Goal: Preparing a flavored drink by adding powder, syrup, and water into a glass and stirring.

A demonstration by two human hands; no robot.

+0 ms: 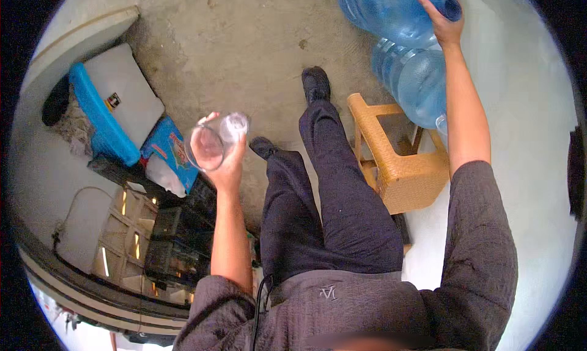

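Note:
A clear drinking glass [215, 144] is in my left hand [227, 171], tilted so its round mouth faces back toward me. The fingers wrap around its side, and the glass is held in the air left of my legs. Up at the right, my right hand [449, 27] grips the neck of a large blue water jug [391, 12], which lies on its side with the neck pointing right. Part of that jug runs out of the picture. Just below it is a second blue water jug [419, 82], apart from both hands.
A tan woven-pattern plastic stool [409, 171] stands right of my legs, near the jugs. On the left are a white bin with a blue rim [104, 116], a blue printed package [168, 144] and a glass-fronted cabinet [122, 235]. A white wall [526, 137] runs along the right.

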